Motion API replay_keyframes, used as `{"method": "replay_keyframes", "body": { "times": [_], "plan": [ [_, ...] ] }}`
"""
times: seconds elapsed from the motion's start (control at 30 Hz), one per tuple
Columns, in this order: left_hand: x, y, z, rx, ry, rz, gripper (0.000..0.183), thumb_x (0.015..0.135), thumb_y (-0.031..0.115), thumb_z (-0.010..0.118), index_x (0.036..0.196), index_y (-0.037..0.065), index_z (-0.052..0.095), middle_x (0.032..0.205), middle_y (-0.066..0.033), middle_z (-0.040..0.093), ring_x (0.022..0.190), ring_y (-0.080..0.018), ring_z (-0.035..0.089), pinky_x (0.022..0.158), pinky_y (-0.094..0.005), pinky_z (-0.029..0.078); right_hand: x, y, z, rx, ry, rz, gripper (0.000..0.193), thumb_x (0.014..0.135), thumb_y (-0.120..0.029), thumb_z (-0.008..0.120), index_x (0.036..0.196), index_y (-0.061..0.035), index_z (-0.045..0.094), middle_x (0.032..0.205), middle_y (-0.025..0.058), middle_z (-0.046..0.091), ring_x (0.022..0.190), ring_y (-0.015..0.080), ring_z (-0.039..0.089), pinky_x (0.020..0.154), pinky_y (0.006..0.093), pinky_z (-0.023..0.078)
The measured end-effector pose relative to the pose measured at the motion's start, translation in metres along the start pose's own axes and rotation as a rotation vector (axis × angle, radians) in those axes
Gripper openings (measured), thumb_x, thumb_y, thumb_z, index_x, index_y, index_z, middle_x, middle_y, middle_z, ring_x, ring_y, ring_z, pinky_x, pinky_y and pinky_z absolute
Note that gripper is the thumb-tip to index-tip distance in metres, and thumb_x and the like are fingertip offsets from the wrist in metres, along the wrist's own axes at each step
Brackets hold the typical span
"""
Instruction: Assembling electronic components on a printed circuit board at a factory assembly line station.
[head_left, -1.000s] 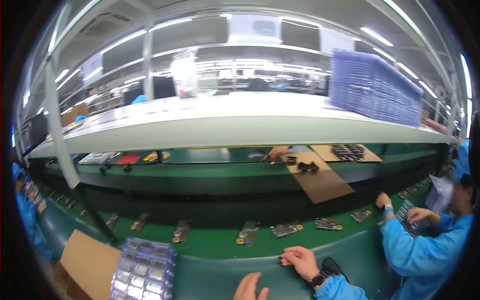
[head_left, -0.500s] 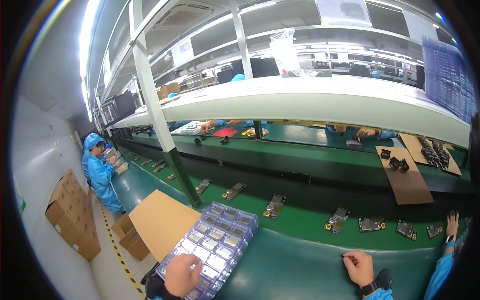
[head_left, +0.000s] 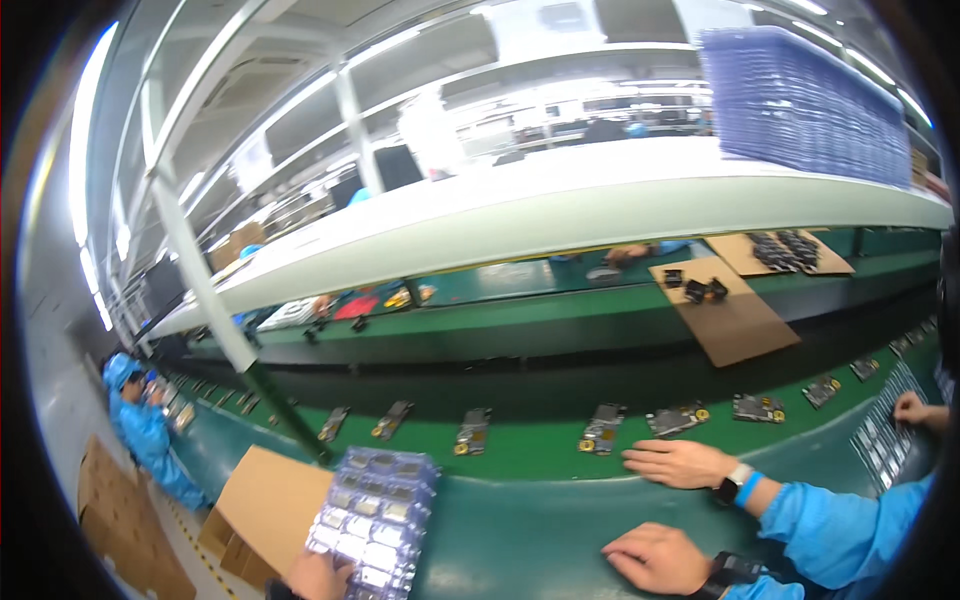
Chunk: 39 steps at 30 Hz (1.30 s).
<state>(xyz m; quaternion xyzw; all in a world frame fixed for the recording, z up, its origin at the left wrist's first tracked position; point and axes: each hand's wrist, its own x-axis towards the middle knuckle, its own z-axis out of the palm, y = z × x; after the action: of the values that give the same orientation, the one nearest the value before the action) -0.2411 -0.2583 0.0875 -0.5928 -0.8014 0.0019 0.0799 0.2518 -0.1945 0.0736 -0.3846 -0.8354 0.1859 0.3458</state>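
My left hand [head_left: 316, 576] is at the near left side of a clear purplish plastic tray [head_left: 425, 480]. Its fingers bend together over the tray's edge and compartments, and I cannot see what is between them. Flat silvery pieces sit in the tray's compartments. My right hand [head_left: 657, 560], with a black band at the wrist, rests low over the green tabletop [head_left: 510, 530], fingers bent together and nothing visible in them. Just beyond it, a co-worker's hand [head_left: 680, 464] with a watch and blue sleeve reaches in from the right, near a circuit board [head_left: 677, 418].
More circuit boards [head_left: 473, 432] lie in a row along the green belt [head_left: 540, 465]. Cardboard [head_left: 275, 500] lies left of the tray. At right, another hand [head_left: 912, 410] touches a second tray [head_left: 882, 435]. A green-and-white post [head_left: 215, 290] and a white shelf [head_left: 480, 225] stand ahead.
The view has swung right. A co-worker's arm has reached leftward over the table beside my right hand. My left hand has moved from over the tray to its near left side.
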Motion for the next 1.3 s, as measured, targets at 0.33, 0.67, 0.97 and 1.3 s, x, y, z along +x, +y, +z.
{"method": "replay_keyframes", "body": {
  "times": [0.33, 0.67, 0.97, 1.3],
  "plan": [
    [0.035, -0.009, -0.007, -0.474, -0.437, -0.086, 0.033, 0.085, 0.034, 0.074, 0.104, 0.007, 0.071, 0.086, -0.0109, 0.072, 0.074, -0.0248, 0.07, 0.069, -0.0408, 0.056, -0.056, 0.025, 0.042, 0.062, 0.008, 0.015, 0.017, 0.089, -0.015, 0.062, 0.103, -0.0051, 0.067, 0.099, 0.0122, 0.065, 0.092, 0.0332, 0.061, 0.085, 0.0411, 0.049],
    [-0.012, 0.07, -0.043, -0.566, 0.056, 0.104, 0.029, 0.099, 0.024, 0.06, 0.112, -0.002, 0.06, 0.09, -0.015, 0.061, 0.086, -0.0232, 0.059, 0.081, -0.0365, 0.049, -0.048, 0.028, 0.034, -0.094, -0.077, -0.08, 0.02, 0.092, -0.018, 0.066, 0.109, -0.0088, 0.067, 0.101, 0.0021, 0.065, 0.088, 0.0218, 0.062, 0.077, 0.0337, 0.054],
    [-0.047, 0.3, 0.005, -1.58, -0.428, 0.336, 0.006, 0.098, 0.007, 0.061, 0.1, 0.002, 0.058, 0.084, -0.0026, 0.064, 0.074, -0.0076, 0.059, 0.068, -0.0219, 0.048, -0.045, 0.0, 0.028, 0.115, 0.256, -0.231, 0.031, 0.084, -0.01, 0.075, 0.114, -0.0016, 0.067, 0.112, 0.0157, 0.064, 0.102, 0.0306, 0.065, 0.086, 0.0372, 0.055],
    [0.079, 0.325, 0.044, -1.087, 0.056, 0.32, 0.054, 0.081, 0.036, 0.077, 0.114, -0.004, 0.063, 0.107, -0.0209, 0.067, 0.097, -0.0343, 0.065, 0.083, -0.0446, 0.053, -0.044, 0.034, 0.024, -0.01, 0.299, 0.1, 0.013, 0.088, -0.011, 0.071, 0.098, -0.0034, 0.071, 0.099, 0.0127, 0.066, 0.092, 0.0324, 0.065, 0.081, 0.0386, 0.054]
  ]
}}
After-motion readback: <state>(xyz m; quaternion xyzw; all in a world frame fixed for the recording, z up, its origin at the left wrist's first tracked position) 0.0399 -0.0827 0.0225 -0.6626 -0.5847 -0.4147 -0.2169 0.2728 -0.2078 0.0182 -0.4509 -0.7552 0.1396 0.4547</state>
